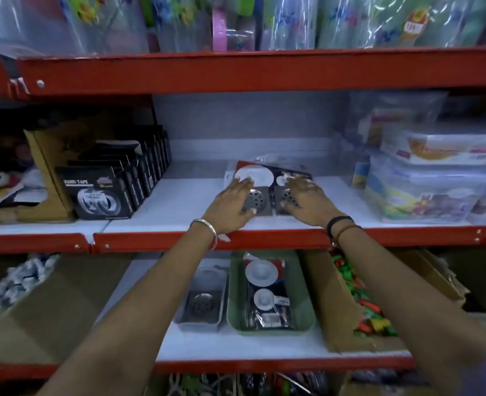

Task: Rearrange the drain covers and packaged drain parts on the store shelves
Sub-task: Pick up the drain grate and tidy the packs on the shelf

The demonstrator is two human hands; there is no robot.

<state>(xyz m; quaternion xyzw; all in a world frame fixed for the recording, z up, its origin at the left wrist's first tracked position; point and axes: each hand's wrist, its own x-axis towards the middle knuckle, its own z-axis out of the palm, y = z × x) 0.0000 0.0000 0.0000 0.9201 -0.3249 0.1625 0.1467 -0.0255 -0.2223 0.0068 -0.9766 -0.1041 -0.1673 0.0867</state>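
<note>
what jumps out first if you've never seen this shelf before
Two bare hands, the left hand and the right hand, press flat on square metal drain covers in the middle of the white middle shelf, with packaged drain parts just behind them. Below, a green tray holds more packaged parts beside a grey tray with another cover. Black tape boxes line the shelf's left.

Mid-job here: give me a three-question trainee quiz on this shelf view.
1. True or false: both hands, left hand and right hand, rest on items on the middle shelf.
2. Which tray on the lower shelf holds the packaged drain parts? A) grey tray B) green tray
3. Fill in: the square drain cover under the left hand is ____ (metal/wood).

Key: 1 true; 2 B; 3 metal.
</note>
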